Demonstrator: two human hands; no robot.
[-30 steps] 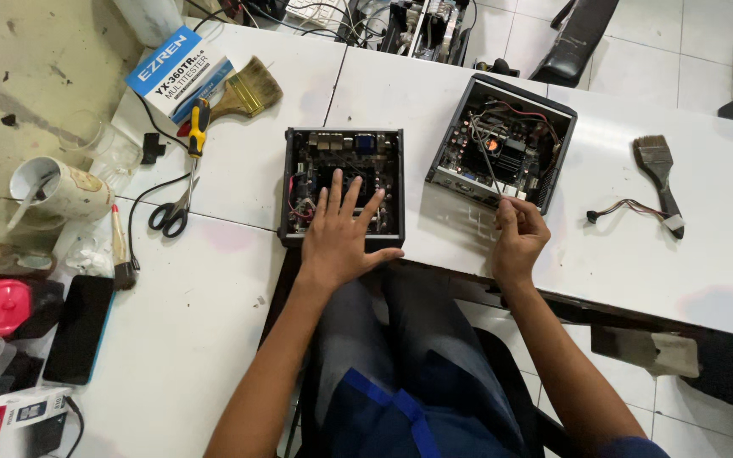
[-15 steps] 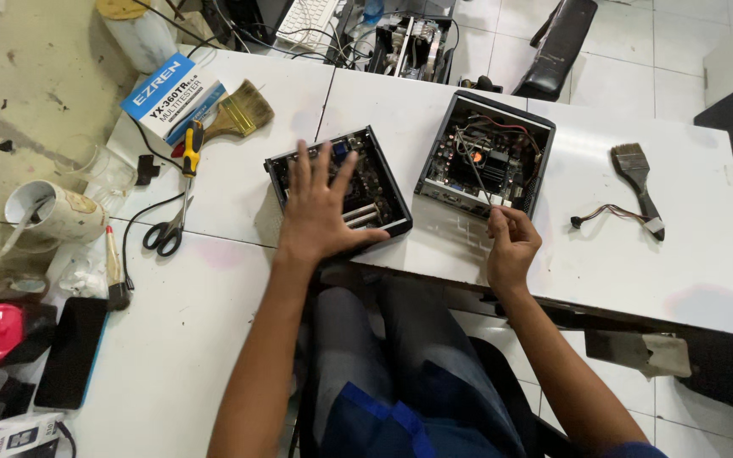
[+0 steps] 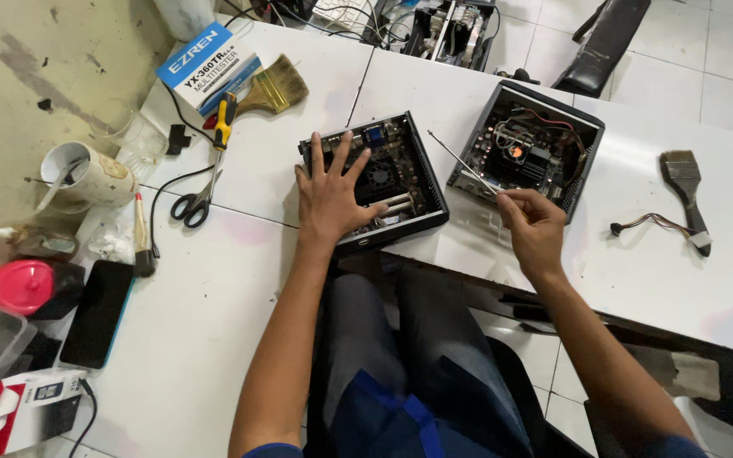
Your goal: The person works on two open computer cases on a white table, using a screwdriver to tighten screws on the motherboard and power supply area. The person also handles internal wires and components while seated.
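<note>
My left hand (image 3: pixel 332 191) lay flat and open on the small computer box (image 3: pixel 375 182). My right hand (image 3: pixel 532 225) pinched a thin screwdriver (image 3: pixel 461 163) that slanted up-left between both boxes.

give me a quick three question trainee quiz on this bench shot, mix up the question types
1. True or false: the left hand lies flat on the nearer open computer case.
2. What does the right hand hold? A) scissors B) thin metal rod C) paintbrush
3. Fill in: the scissors lie to the ____ of the nearer case in the picture.

Key: 1 true; 2 B; 3 left
</note>
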